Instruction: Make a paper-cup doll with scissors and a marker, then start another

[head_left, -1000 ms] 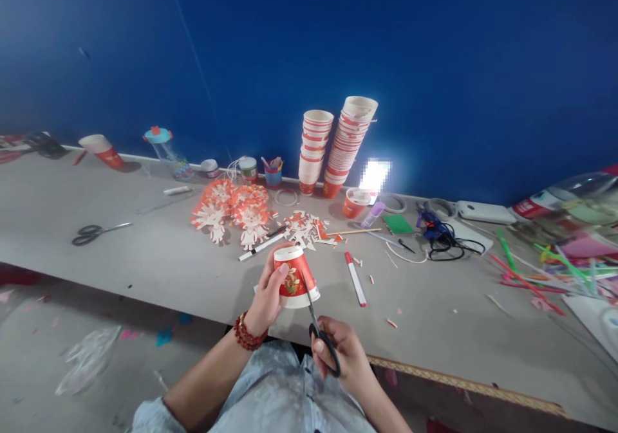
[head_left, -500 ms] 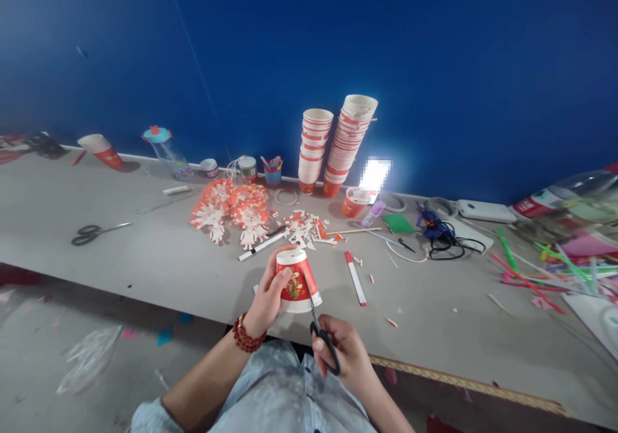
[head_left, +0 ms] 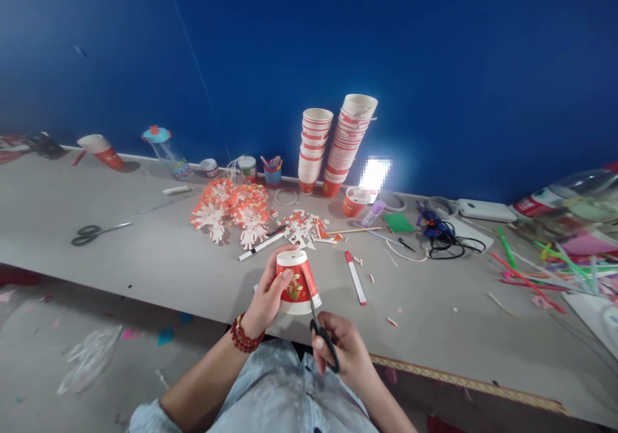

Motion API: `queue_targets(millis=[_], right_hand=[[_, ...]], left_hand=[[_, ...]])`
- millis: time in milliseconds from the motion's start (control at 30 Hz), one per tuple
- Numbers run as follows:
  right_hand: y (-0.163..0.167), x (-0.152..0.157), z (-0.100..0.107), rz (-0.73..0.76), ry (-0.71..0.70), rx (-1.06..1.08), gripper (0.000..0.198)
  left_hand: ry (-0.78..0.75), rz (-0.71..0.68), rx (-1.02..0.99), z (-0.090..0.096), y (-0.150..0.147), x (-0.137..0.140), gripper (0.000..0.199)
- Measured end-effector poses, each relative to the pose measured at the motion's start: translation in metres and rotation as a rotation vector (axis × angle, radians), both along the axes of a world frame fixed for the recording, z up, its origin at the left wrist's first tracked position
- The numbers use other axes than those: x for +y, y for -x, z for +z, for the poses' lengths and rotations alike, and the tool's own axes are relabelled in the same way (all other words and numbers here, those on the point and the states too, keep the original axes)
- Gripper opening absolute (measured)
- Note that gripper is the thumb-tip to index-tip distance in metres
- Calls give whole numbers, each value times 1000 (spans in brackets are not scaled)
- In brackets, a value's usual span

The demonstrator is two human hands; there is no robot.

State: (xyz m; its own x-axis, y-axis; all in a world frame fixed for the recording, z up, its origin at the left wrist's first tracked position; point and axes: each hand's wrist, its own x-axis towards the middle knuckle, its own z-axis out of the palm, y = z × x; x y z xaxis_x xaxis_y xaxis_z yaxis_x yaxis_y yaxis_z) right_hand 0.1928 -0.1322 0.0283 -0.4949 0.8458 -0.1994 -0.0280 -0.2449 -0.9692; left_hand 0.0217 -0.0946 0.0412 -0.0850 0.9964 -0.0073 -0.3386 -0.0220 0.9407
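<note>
A red and white paper cup, turned upside down, is gripped by my left hand with the thumb across its printed side. My right hand has its fingers through the black handles of a pair of scissors. The blades lie against the right side of the cup, running up from its rim; whether they are closed on the paper I cannot tell. Just beyond the cup are a pile of paper scraps and orange and white cut-out figures.
Two tall stacks of paper cups stand against the blue wall. A red-capped marker lies right of the cup. Farther left rests another pair of scissors. A blue glue gun with black cord and colourful strips lie at right.
Almost nothing differs. The hands, cup and scissors keep nearly the same place, with only a very slight shift.
</note>
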Motion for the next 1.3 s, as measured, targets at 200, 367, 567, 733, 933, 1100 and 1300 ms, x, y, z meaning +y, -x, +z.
queue_targets(millis=[200, 367, 567, 733, 933, 1100, 1300], right_hand=[[-1, 1, 4, 13, -3, 30, 55], [-1, 0, 2, -11, -42, -28, 55], [-2, 0, -1, 6, 15, 45, 53], [-6, 0, -1, 26, 6, 34, 52], [-7, -1, 6, 29, 11, -15, 56], [-8, -1, 9, 54, 63, 15, 57], [-10, -1, 9, 45, 87, -14, 58]], left_hand=[[-11, -52, 3, 1, 0, -1, 41], [-17, -32, 18, 2, 1, -2, 41], [-21, -87, 16, 1, 4, -2, 42], [-58, -81, 42, -2, 6, -1, 45], [-86, -155, -34, -1, 5, 0, 44], [-50, -167, -8, 5, 7, -1, 44], [-90, -117, 96, 3, 11, 0, 43]])
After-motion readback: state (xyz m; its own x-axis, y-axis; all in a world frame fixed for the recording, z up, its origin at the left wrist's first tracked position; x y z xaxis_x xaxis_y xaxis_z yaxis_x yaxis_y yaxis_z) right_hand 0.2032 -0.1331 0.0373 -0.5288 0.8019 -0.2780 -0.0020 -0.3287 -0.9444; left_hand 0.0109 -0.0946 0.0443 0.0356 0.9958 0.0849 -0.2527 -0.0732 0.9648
